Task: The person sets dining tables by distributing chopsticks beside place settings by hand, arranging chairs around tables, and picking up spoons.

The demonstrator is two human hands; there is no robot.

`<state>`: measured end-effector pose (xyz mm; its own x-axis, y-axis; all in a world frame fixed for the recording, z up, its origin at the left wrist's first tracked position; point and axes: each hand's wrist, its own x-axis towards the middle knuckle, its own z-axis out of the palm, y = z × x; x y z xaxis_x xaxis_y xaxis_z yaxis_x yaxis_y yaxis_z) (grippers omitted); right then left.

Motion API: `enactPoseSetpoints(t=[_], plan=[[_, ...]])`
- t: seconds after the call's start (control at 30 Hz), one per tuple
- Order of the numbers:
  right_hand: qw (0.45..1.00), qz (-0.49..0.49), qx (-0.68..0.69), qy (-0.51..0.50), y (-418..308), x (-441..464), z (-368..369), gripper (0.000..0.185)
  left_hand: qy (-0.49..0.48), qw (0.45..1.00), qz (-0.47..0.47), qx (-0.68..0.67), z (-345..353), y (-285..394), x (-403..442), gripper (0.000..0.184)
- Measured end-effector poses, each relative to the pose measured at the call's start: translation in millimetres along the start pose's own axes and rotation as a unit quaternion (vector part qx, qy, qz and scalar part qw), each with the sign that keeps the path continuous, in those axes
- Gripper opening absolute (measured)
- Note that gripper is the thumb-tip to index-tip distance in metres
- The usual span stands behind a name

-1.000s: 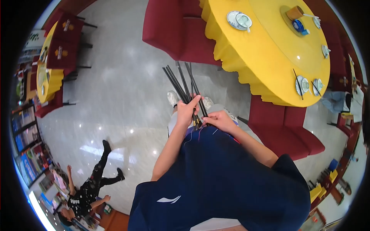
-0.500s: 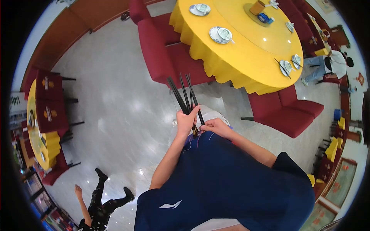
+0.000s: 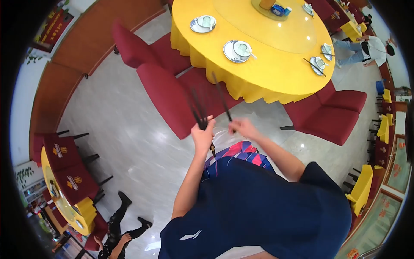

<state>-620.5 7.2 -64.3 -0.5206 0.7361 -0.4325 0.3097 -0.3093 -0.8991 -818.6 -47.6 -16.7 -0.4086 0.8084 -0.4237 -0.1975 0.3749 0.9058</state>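
My left hand (image 3: 202,137) is closed around a bundle of black chopsticks (image 3: 199,115), tips fanned upward and blurred by motion. My right hand (image 3: 245,128) grips a black chopstick or pair (image 3: 223,96), apart from the bundle; blur hides how many. Both hands are in front of my body, short of the round table with a yellow cloth (image 3: 258,80). On its near side lies a patterned plate with a bowl and spoon (image 3: 229,52). Another place setting (image 3: 199,25) is farther left. Dark chopsticks (image 3: 314,66) lie across a setting at the right.
Red chairs (image 3: 172,99) stand at the table's near left, and more red chairs (image 3: 325,112) at its right. A blue item (image 3: 278,10) rests on the turntable. One person (image 3: 118,224) is at lower left, another (image 3: 366,49) at far right. Another yellow table (image 3: 60,196) stands left.
My right hand has drawn away from the left with a chopstick or pair, now held separately. The view has shifted closer to the table and chairs. The person at lower left has moved.
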Motion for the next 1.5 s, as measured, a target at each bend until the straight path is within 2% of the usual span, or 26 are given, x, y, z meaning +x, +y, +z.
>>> enactPoseSetpoints(t=[0.1,0.13,0.23,0.3,0.33,0.4,0.47,0.53,0.63,0.77,0.83,0.87,0.93,1.0,1.07,1.13,1.2,1.23,1.27,1.33,1.4,1.47,1.5], plan=[[0.997,0.000,-0.020,0.077,16.6,111.1,-68.2,0.027,0.053,0.996,-0.050,-0.054,-32.4,23.1,34.3,0.024],[0.994,0.034,0.018,0.102,21.7,148.4,-90.1,0.028,0.060,0.996,-0.041,-0.059,-47.1,24.0,44.3,0.023],[0.988,0.092,-0.037,0.122,14.6,227.6,-147.7,0.027,0.120,0.989,-0.073,-0.043,-82.7,28.8,61.7,0.022],[0.982,0.153,0.046,0.100,37.9,262.6,-180.9,0.027,0.150,0.985,-0.077,-0.029,-101.4,24.3,62.3,0.023],[0.982,0.153,0.051,0.100,33.6,269.1,-187.1,0.027,0.165,0.983,-0.080,-0.011,-106.9,24.6,63.0,0.023],[0.964,0.215,0.106,0.114,24.4,274.4,-196.4,0.028,0.186,0.977,-0.107,0.002,-113.6,24.9,64.1,0.022],[0.957,0.228,0.132,0.123,28.0,279.9,-198.4,0.030,0.223,0.965,-0.131,-0.035,-118.3,29.9,65.0,0.020],[0.947,0.234,0.181,0.128,30.3,283.9,-199.0,0.031,0.216,0.966,-0.138,-0.042,-124.0,37.9,67.8,0.022],[0.931,0.246,0.217,0.159,32.9,288.0,-193.5,0.033,0.223,0.947,-0.168,-0.157,-134.1,56.6,76.0,0.028],[0.925,0.218,0.218,0.220,44.0,299.4,-186.6,0.035,0.202,0.954,-0.147,-0.163,-152.0,83.7,84.9,0.028],[0.919,0.184,0.155,0.312,52.8,303.0,-190.5,0.038,0.195,0.958,-0.145,-0.152,-162.3,90.7,88.2,0.027],[0.918,0.185,0.158,0.314,51.8,297.7,-190.6,0.038,0.188,0.962,-0.141,-0.142,-168.0,92.0,91.1,0.028],[0.866,0.204,0.104,0.444,46.2,284.1,-191.9,0.044,0.179,0.962,-0.149,-0.142,-184.2,91.7,99.9,0.029],[0.811,0.181,0.144,0.537,62.2,264.4,-183.6,0.047,0.167,0.963,-0.156,-0.144,-205.4,87.9,108.7,0.031],[0.787,0.185,0.186,0.558,48.5,232.2,-156.3,0.045,0.115,0.965,-0.152,-0.181,-229.4,79.0,121.8,0.037],[0.811,0.130,0.126,0.557,23.7,209.8,-101.3,0.035,0.094,0.964,-0.159,-0.189,-247.1,79.4,137.0,0.040],[0.876,0.071,0.092,0.468,-52.1,185.8,-2.2,0.027,0.044,0.966,-0.165,-0.193,-272.3,90.1,147.6,0.040],[0.924,0.018,0.080,0.373,-93.0,175.3,52.7,0.022,0.021,0.966,-0.160,-0.201,-283.9,94.6,152.5,0.042],[0.957,0.007,0.084,0.276,-125.6,170.3,105.4,0.019,-0.022,0.967,-0.149,-0.204,-303.2,87.6,159.3,0.042],[0.981,0.037,0.134,0.135,-180.5,171.2,218.1,0.022,-0.045,0.972,-0.149,-0.174,-325.4,96.9,168.3,0.042],[0.999,-0.020,0.017,0.040,-196.4,176.9,307.9,0.029,-0.093,0.967,-0.137,-0.192,-350.9,98.9,178.5,0.043],[0.999,0.029,0.012,-0.015,-218.3,182.7,363.6,0.030,-0.111,0.958,-0.127,-0.233,-367.0,116.7,182.6,0.044],[1.000,0.002,0.011,0.003,-223.9,188.2,380.8,0.026,-0.122,0.958,-0.129,-0.227,-377.5,123.7,186.1,0.045]])
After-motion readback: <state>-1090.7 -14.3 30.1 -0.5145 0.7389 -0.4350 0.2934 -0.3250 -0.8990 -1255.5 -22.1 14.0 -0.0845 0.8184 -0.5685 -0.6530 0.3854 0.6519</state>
